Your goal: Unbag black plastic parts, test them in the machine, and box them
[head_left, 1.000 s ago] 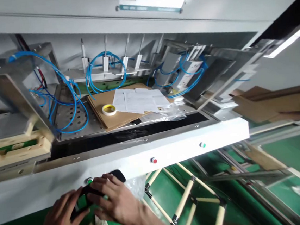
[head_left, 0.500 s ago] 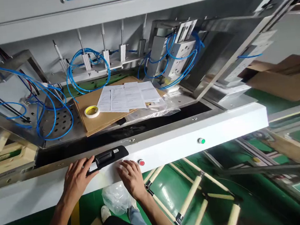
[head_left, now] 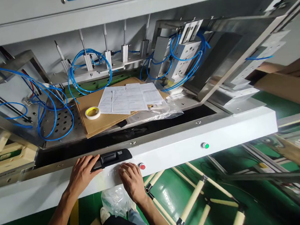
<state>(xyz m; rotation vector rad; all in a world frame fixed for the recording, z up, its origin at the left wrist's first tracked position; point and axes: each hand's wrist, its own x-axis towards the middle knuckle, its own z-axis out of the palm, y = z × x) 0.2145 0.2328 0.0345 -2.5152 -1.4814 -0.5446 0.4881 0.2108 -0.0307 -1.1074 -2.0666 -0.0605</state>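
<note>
A long black plastic trim panel (head_left: 114, 158) with a recessed grip and a small switch lies on the white front ledge of the machine. My left hand (head_left: 83, 173) grips its left end, thumb below and fingers over the top. Just below the panel's right part, my right hand (head_left: 131, 179) rests on the ledge with its fingers curled; what is under the fingertips is hidden. Beside them, thin clear film shows faintly on the ledge. A clear plastic bag (head_left: 116, 200) hangs below the ledge between my forearms.
Right of my right hand sits a red button (head_left: 142, 166), with a green button (head_left: 205, 145) farther right. Behind the ledge lie cardboard sheets (head_left: 93, 126), a tape roll (head_left: 92, 113) and printed papers (head_left: 127, 98). Blue air hoses (head_left: 91, 88) loop about. A pipe frame (head_left: 190, 200) stands below right.
My left hand has slid slightly right along the panel, covering the pale left end seen before. The panel lies a little farther right in view. My right hand has barely moved.
</note>
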